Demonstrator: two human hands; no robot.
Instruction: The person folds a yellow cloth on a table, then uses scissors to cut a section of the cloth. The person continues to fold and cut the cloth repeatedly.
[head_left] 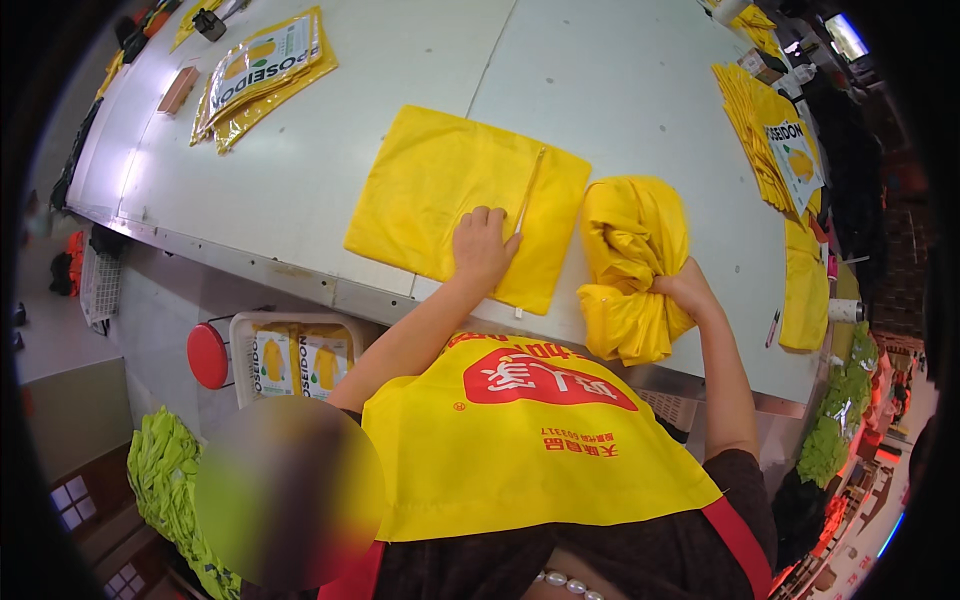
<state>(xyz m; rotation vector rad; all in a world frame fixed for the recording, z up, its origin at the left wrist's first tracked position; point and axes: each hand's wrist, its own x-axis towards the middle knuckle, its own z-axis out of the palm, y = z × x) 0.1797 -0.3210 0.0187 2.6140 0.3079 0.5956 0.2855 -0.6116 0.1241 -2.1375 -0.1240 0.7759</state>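
A flat yellow zippered pouch (410,190) lies on the table in front of me, its zip running along the right part. My left hand (484,245) rests on the pouch, fingers laid on the fabric and thumb apart near the zip. To the right of it is a bunched bundle of shiny yellow fabric (635,225), folded and creased. My right hand (684,292) is closed on the bundle's right side, gripping gathered folds; some of its fingers are hidden in the cloth.
The pale table (600,80) has a stack of yellow printed packets (262,75) at far left and another yellow pile (770,140) at right. A pen (772,328) lies near the right edge. Below left are a white bin (240,350) of packets and a red stool (207,355).
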